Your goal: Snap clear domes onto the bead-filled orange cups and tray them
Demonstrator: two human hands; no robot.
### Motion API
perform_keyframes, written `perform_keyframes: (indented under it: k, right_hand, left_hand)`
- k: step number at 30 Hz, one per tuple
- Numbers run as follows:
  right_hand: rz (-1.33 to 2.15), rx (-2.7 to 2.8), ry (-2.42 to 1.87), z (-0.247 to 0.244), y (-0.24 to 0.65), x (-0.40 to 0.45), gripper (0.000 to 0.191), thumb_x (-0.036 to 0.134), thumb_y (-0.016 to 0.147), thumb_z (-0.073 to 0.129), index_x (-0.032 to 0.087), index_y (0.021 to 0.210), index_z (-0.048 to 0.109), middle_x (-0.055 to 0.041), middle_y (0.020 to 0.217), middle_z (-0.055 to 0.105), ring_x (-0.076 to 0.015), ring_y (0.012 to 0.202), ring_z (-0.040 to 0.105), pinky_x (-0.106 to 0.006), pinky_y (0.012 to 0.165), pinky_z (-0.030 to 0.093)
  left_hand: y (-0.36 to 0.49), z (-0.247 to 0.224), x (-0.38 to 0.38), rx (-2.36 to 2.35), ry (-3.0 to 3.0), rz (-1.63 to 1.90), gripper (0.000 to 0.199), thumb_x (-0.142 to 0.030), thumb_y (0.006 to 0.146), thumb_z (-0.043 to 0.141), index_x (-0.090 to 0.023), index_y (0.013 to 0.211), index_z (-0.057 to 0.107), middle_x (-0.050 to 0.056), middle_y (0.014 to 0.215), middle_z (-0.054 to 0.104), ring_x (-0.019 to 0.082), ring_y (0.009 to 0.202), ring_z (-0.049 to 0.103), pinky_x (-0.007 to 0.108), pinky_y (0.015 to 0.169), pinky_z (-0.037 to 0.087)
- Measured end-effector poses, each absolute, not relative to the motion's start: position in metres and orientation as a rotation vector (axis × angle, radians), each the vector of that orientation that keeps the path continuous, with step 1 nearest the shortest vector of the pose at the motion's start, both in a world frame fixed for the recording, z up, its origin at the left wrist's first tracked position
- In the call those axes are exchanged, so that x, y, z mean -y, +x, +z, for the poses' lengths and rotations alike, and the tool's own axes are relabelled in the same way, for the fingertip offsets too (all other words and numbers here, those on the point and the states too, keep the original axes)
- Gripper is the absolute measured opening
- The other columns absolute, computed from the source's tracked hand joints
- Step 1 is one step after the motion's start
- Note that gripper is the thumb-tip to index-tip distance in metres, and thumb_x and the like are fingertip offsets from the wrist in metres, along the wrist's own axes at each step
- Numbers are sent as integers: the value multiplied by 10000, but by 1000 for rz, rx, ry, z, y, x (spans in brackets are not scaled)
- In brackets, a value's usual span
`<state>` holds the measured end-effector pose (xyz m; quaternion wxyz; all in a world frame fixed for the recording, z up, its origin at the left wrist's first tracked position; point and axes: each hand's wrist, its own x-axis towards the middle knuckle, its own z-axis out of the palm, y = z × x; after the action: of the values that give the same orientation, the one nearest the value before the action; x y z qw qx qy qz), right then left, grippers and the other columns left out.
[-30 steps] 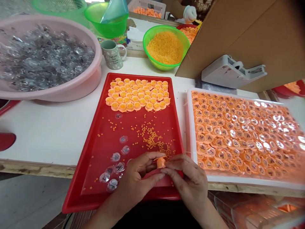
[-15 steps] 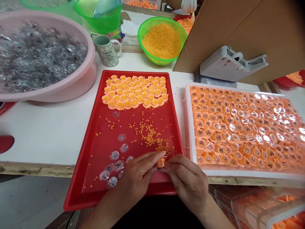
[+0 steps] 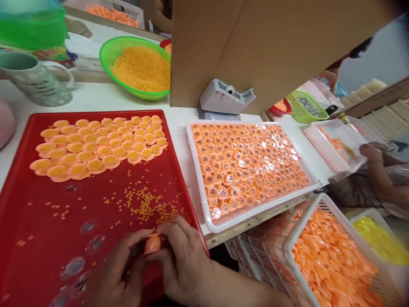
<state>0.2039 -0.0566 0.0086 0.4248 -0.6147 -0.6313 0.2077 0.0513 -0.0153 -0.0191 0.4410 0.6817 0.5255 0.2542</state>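
A small orange plastic cup point(image 3: 153, 244) is pinched between both hands over the near part of a red tray point(image 3: 64, 221). My left hand point(image 3: 116, 268) is closed on its left side, partly blurred. My right hand point(image 3: 185, 256) grips it from the right, thumb below and fingers behind. What is inside the cup is hidden. Just beyond the fingers lie scattered yellow-orange pellets point(image 3: 147, 207). Several clear plastic lids point(image 3: 74, 266) rest on the tray beside my left hand. Rows of orange cups on saucers point(image 3: 84, 157), filled with pellets, cover the tray's far part.
To the right stands a white tray point(image 3: 207, 213) of lidded orange cups. A basket of orange pieces point(image 3: 329, 256) sits lower right. Behind are a green bowl of pellets point(image 3: 140, 68), a mug point(image 3: 47, 85), a tape dispenser point(image 3: 226, 97) and cardboard point(image 3: 255, 51). Another person's hands point(image 3: 375, 151) are far right.
The view has swung to the right, bringing the basket and another person's hands into sight. Both hands still hold the orange cup above the tray.
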Motion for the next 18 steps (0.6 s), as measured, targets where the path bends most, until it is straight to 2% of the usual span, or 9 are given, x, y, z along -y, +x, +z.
perform_keyframes:
  k: [3, 5, 9, 11, 14, 18]
  right_hand:
    - [480, 1521, -1572, 5, 203, 55, 202, 131, 851, 448, 192, 1022, 535, -81, 887, 632, -216, 751, 578, -321, 600, 482]
    - [590, 1441, -1553, 7, 215, 58, 146, 174, 846, 516, 201, 977, 574, -59, 858, 630, -192, 737, 579, -299, 614, 482]
    - [788, 965, -1640, 22, 281, 85, 208, 302, 841, 651, 223, 1028, 605, 9, 774, 619, -122, 621, 558, -228, 560, 463]
    - [630, 662, -1776, 26, 327, 103, 244, 376, 846, 658, 219, 1027, 610, 7, 783, 631, -118, 598, 558, -225, 535, 461]
    - [463, 579, -2045, 15, 386, 120, 368, 499, 774, 690, 173, 943, 666, -30, 753, 666, -159, 614, 594, -268, 557, 490]
    - [458, 667, -2198, -13, 416, 113, 427, 562, 701, 699, 172, 873, 720, -61, 753, 710, -219, 690, 651, -315, 605, 515]
  left_hand:
    - [58, -23, 15, -1314, 1768, 638, 211, -318, 871, 547, -312, 1074, 604, -7, 1037, 741, 189, 886, 734, 220, 762, 603]
    - [67, -22, 12, -1210, 1813, 643, 226, -318, 877, 552, -316, 1100, 587, -7, 1039, 744, 180, 875, 738, 200, 744, 603]
    - [88, -15, 5, -950, 1914, 634, 426, -335, 884, 579, -336, 1301, 491, -2, 1115, 733, 171, 901, 738, 191, 752, 601]
    - [97, -11, 1, -885, 2030, 648, 339, -338, 880, 593, -350, 1219, 577, -29, 1065, 752, 165, 897, 738, 204, 804, 588]
    - [106, -8, 0, -767, 2137, 716, 157, -307, 879, 593, -334, 1001, 688, -58, 943, 773, 138, 837, 744, 175, 819, 571]
    - [112, -8, 4, -673, 2120, 672, 163, -244, 868, 593, -306, 964, 710, -53, 896, 777, 121, 785, 745, 134, 768, 570]
